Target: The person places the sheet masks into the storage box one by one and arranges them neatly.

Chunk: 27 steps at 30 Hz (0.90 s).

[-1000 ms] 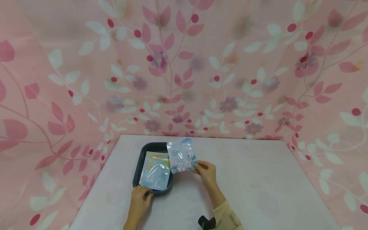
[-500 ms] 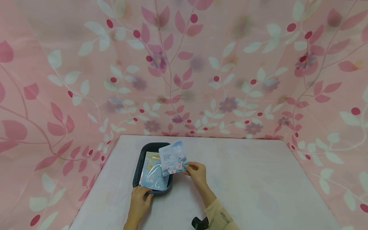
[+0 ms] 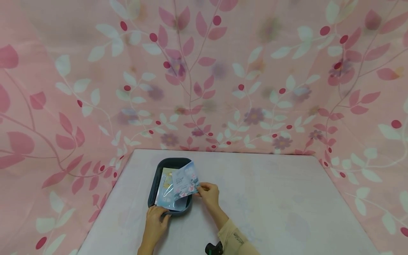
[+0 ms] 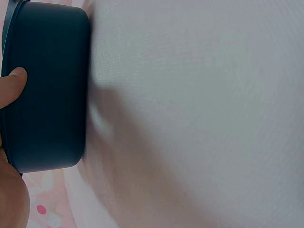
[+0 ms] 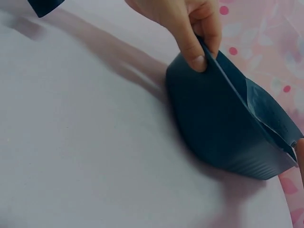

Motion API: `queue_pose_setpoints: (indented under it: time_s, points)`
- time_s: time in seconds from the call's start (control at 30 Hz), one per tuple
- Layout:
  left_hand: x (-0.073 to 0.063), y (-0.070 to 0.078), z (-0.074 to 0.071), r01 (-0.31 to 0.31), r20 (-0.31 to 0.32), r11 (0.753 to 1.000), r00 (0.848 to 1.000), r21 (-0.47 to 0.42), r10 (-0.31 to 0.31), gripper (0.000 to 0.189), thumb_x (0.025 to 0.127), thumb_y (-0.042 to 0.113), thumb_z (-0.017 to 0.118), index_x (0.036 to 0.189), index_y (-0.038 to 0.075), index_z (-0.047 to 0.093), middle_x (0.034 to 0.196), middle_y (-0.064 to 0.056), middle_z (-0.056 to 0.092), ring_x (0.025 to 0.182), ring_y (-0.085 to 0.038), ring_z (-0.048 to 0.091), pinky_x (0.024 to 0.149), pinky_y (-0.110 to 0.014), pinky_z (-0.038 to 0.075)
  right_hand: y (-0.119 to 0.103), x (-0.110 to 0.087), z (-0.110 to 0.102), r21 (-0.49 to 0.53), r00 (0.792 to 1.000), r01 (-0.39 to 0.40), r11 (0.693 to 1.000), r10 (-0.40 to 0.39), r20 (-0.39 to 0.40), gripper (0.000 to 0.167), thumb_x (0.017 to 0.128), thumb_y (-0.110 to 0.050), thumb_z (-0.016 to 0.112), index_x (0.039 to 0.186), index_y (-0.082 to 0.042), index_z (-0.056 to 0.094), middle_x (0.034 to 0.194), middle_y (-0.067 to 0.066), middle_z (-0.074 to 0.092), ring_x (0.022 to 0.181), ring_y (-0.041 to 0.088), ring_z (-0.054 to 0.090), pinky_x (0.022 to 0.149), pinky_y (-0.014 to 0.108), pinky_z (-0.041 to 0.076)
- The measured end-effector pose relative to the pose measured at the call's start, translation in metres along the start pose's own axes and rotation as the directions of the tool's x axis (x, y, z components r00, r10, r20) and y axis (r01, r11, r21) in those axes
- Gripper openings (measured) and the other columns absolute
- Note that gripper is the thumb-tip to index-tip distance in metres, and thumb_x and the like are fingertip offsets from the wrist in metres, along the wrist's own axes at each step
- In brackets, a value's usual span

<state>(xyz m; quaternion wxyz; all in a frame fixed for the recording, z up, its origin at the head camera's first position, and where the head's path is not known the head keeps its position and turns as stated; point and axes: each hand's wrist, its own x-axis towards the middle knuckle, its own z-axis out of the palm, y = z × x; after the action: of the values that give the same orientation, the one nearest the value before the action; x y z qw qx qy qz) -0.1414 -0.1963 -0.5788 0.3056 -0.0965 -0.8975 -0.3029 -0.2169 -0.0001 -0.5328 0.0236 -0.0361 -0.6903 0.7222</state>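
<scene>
A dark blue-grey plastic bin (image 3: 153, 189) stands on the left of the table. Its near rim is gripped by my left hand (image 3: 154, 225); the thumb (image 4: 16, 80) presses the outer wall and the other fingers go over the rim. Between thumb and fingers, my right hand (image 3: 208, 197) pinches the lower right corner of a light blue flat sachet (image 3: 185, 181) with pink flowers. That sachet is tilted over the bin's right side, its far part within the opening. Beneath it, a shiny blue pouch (image 3: 165, 199) and a pale yellow one (image 3: 166, 171) lie in the bin.
White cloth covers the table (image 3: 271, 198). Pink floral fabric (image 3: 204, 88) hangs behind it and along both sides. A black device (image 3: 213, 248) sits at the right sleeve's cuff.
My right hand has carried the sachet left and slightly down, from beside the bin's right rim to over its opening. The left hand keeps its place on the rim.
</scene>
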Motion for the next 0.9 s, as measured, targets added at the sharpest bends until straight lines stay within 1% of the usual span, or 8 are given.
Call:
queue_pose_setpoints:
  time_s: [0.07,0.17,0.3,0.37,0.5,0.63,0.77,0.9]
  points:
    - [0.0,0.0,0.0,-0.012,-0.008,1.0,1.0,-0.003,0.012,0.028,0.055,-0.011,0.081,0.068,0.008,0.064,0.068,0.002,0.062,0.069,-0.016,0.058,0.083,-0.042,0.037,0.002,0.0,0.003,-0.024,1.0,-0.002,1.0,0.002,-0.012,0.016,0.079,0.01,0.064,0.092,0.018,0.064,0.077,0.028,0.066,0.065,0.037,0.068,0.063,0.04,0.056]
    - [0.0,-0.001,0.001,-0.019,-0.012,1.0,1.0,-0.002,0.019,0.028,0.055,-0.01,0.081,0.068,0.008,0.064,0.068,0.002,0.062,0.069,-0.016,0.058,0.083,-0.04,0.037,-0.001,-0.003,0.006,-0.038,1.0,0.007,0.999,-0.007,-0.018,0.016,0.078,0.011,0.064,0.091,0.019,0.063,0.077,0.03,0.065,0.064,0.039,0.067,0.062,0.042,0.056]
    - [0.0,-0.002,0.0,-0.014,-0.011,1.0,1.0,-0.001,0.014,0.028,0.056,-0.008,0.082,0.068,0.009,0.064,0.068,0.003,0.062,0.07,-0.015,0.058,0.085,-0.037,0.035,0.001,-0.004,0.012,-0.075,0.999,0.024,0.997,-0.027,-0.035,0.016,0.077,0.011,0.066,0.09,0.019,0.064,0.075,0.027,0.065,0.059,0.032,0.067,0.057,0.034,0.056]
    - [0.0,-0.002,0.0,-0.026,-0.021,1.0,0.999,-0.005,0.026,0.028,0.055,-0.009,0.082,0.068,0.008,0.064,0.068,0.002,0.062,0.069,-0.015,0.057,0.084,-0.037,0.035,0.006,-0.002,0.016,-0.103,0.998,0.036,0.994,-0.041,-0.044,0.015,0.076,0.009,0.068,0.089,0.016,0.066,0.073,0.022,0.067,0.057,0.026,0.067,0.054,0.025,0.054]
    - [0.001,-0.003,0.001,-0.058,-0.038,0.998,0.998,-0.013,0.058,0.029,0.053,-0.011,0.081,0.068,0.007,0.064,0.068,0.0,0.063,0.069,-0.016,0.058,0.083,-0.04,0.036,0.007,-0.002,0.022,-0.142,0.995,0.093,0.985,-0.098,-0.025,0.013,0.074,0.01,0.068,0.086,0.015,0.067,0.071,0.022,0.067,0.056,0.028,0.067,0.051,0.022,0.053]
    - [0.001,-0.003,0.001,-0.069,-0.042,0.998,0.997,-0.013,0.068,0.028,0.053,-0.01,0.081,0.068,0.007,0.064,0.068,0.0,0.062,0.069,-0.017,0.058,0.083,-0.041,0.036,0.007,-0.002,0.025,-0.206,0.991,0.134,0.969,-0.136,0.006,0.012,0.073,0.009,0.07,0.083,0.014,0.068,0.066,0.019,0.067,0.049,0.022,0.064,0.047,0.02,0.051]
    - [0.0,-0.003,0.001,-0.066,-0.04,0.998,0.997,-0.014,0.065,0.029,0.053,-0.01,0.081,0.068,0.007,0.063,0.068,-0.001,0.062,0.069,-0.017,0.057,0.084,-0.043,0.036,0.006,-0.002,0.028,-0.288,0.991,0.133,0.948,-0.135,0.012,0.007,0.072,0.007,0.072,0.077,0.01,0.069,0.062,0.014,0.066,0.042,0.009,0.058,0.043,0.018,0.047]
    - [-0.001,-0.002,0.001,-0.047,-0.028,0.999,0.998,-0.007,0.047,0.029,0.053,-0.011,0.082,0.068,0.007,0.064,0.068,0.0,0.062,0.069,-0.017,0.057,0.084,-0.043,0.037,0.005,-0.003,0.031,-0.335,0.99,0.135,0.932,-0.142,0.004,0.004,0.073,0.004,0.073,0.073,0.006,0.07,0.059,0.009,0.066,0.04,0.003,0.053,0.041,0.017,0.045]
